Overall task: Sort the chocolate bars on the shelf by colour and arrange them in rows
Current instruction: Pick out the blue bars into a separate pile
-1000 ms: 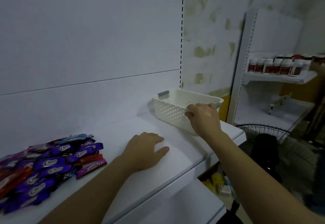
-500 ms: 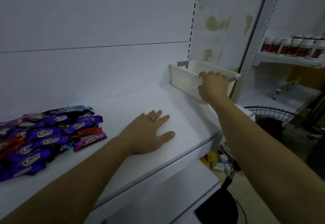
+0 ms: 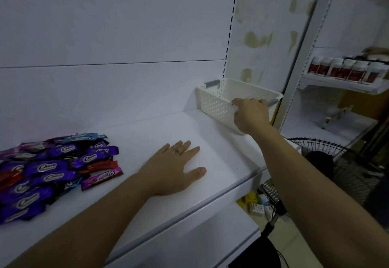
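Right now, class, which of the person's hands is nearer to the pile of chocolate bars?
Left. The left hand lies flat on the shelf just beside the chocolate bars; the right hand grips the basket far across.

the right hand [image 3: 251, 114] gripped the near rim of a white perforated plastic basket [image 3: 216, 104] at the white shelf [image 3: 221, 162] end. the left hand [image 3: 172, 171] lay flat, fingers spread, beside a heap of purple, red and blue chocolate bars [image 3: 50, 171].

This looks like a small shop. White metal retail shelving with slotted uprights [image 3: 228, 36] carries a heap of purple, red and blue wrapped chocolate bars [image 3: 52, 169], and a neighbouring white shelf [image 3: 345, 83] holds a row of white-capped, red-labelled bottles [image 3: 345, 70].
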Demonstrator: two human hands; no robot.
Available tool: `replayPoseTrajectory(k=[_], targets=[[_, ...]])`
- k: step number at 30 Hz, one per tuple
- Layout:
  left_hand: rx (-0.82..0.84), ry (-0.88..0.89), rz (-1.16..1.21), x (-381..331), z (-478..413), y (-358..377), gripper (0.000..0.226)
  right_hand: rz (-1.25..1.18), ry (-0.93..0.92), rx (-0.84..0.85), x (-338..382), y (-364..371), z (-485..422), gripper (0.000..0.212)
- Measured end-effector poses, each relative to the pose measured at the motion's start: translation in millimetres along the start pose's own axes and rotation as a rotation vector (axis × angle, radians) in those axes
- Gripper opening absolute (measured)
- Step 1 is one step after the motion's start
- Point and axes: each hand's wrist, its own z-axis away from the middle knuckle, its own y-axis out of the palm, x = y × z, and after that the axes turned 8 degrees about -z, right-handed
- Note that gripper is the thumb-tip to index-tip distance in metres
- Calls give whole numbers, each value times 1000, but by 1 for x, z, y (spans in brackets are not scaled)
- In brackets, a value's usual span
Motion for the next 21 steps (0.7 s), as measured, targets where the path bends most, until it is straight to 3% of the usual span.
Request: replayPoseTrajectory(k=[5,12,17,21], targets=[[-11,0,21,0,0,-3,72,-23,2,32,4,-3,2,43],[-51,-15,96,-1,1,-4,69,42,-35,24,3,-8,7,62],[-249,-79,144,6,1,-17,60,34,-245,-4,29,1,42,68],[-364,-164,102,17,2,-36,59,-64,-339,67,62,4,58,68]])
